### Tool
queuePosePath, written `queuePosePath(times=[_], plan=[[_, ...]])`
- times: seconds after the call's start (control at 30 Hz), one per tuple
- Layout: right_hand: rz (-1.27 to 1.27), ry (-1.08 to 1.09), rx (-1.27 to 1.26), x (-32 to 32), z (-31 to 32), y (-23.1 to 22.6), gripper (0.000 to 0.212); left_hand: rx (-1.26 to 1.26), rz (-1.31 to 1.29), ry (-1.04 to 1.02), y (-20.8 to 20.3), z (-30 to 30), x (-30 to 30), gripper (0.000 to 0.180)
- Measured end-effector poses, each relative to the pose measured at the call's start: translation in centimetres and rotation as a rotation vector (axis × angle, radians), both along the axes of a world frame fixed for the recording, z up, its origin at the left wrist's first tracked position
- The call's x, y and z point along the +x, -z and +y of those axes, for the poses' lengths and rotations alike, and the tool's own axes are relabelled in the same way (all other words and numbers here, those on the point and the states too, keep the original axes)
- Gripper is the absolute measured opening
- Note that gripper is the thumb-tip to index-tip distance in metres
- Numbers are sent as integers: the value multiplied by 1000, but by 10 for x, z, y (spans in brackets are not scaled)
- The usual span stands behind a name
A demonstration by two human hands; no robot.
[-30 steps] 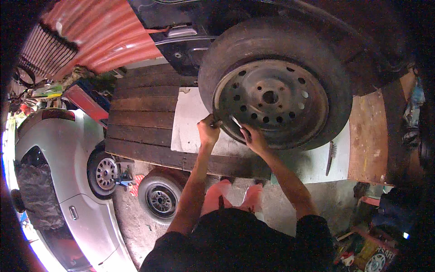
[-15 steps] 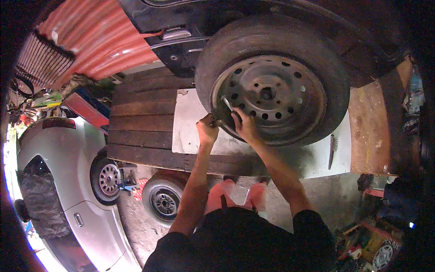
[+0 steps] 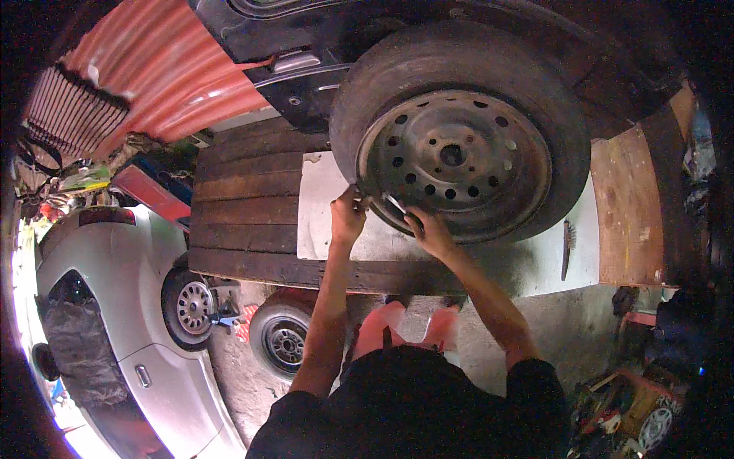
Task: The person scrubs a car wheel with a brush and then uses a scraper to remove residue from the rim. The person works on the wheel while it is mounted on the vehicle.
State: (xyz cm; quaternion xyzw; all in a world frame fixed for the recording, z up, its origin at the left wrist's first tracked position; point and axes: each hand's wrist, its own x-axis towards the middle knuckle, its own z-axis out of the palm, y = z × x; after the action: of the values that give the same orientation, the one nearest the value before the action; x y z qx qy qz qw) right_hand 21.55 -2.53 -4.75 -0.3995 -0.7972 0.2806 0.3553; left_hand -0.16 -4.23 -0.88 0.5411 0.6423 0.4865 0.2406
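A large tyre point(image 3: 455, 57) on a worn steel wheel rim point(image 3: 527, 164) leans over a white board point(image 3: 317, 210) in front of me. At the lower left edge of the rim, my left hand point(image 3: 348, 218) is closed, fingers pinched together; whatever they hold is too small to make out. My right hand point(image 3: 433, 233) grips a slim hand tool point(image 3: 394, 203) with a dark handle and bright metal end. Its metal end points up and left, close to the rim's edge and my left fingers. The tool's exact kind is unclear.
A wire brush point(image 3: 566, 249) lies on the board at the right. Dark planks point(image 3: 245, 203) extend leftward under the board. Below them stands another wheel point(image 3: 283, 340), beside a silver car point(image 3: 138, 321). A dark car body panel point(image 3: 306, 92) is behind the tyre.
My right hand has moved slightly right and down, bringing the tool's metal end from over the rim face down toward my left fingers. The left hand stays at the rim edge.
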Motion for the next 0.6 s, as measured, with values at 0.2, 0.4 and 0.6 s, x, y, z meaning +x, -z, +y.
queuePosePath(times=[0.2,0.4,0.6], plan=[[102,74,-26,-40,17,-14,23,24,32,-17,11,11,-9,21],[42,69,-1,-28,-5,0,22,38,60,-22,5,11,-7,19],[197,83,40,-49,30,-35,29,33,133,-18,1,12,-6,15]])
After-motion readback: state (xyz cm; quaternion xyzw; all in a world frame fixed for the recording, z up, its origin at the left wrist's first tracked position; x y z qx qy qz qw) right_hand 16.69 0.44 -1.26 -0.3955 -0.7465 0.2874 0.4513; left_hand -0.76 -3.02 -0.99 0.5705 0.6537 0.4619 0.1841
